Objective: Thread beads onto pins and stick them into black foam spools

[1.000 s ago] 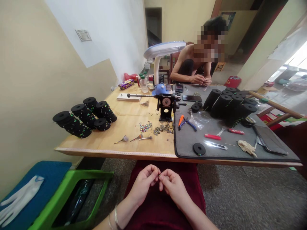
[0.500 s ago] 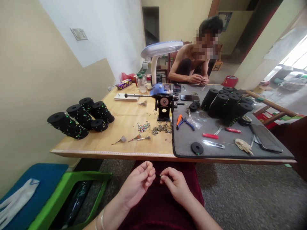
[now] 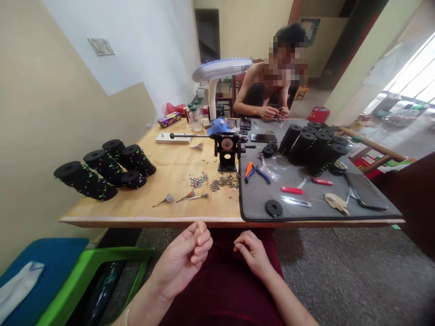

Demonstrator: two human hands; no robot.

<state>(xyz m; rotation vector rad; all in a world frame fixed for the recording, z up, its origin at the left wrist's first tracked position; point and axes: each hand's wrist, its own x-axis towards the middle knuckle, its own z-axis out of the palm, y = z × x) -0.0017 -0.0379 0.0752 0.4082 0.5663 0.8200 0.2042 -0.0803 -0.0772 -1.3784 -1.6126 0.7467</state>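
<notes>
Just in front of the table edge, above my lap, my left hand (image 3: 181, 258) is closed with thumb and fingertips pinched together. Whatever it pinches is too fine to make out. To its right, apart from it, my right hand (image 3: 254, 254) pinches a tiny yellow-green piece (image 3: 235, 243) between thumb and forefinger. Beyond the hands lie several fine-tipped brushlike bundles (image 3: 168, 198), a pile of small coloured beads (image 3: 199, 181) and a pile of small metallic pieces (image 3: 224, 182). A black foam spool (image 3: 273, 208) rests near the front of the grey mat (image 3: 253, 199).
Stacks of black foam spools stand at the left (image 3: 84, 181) and right (image 3: 307, 145). A black winding device (image 3: 227, 151) and a lamp (image 3: 222, 68) rise mid-table. Pliers (image 3: 256, 173) lie on the mat. Across sits another person (image 3: 261, 97). A green chair (image 3: 78, 271) is at my left.
My hands have moved farther apart, the left one shifting left and the right one slightly right. The whole view has shifted a little, with table things appearing farther left.
</notes>
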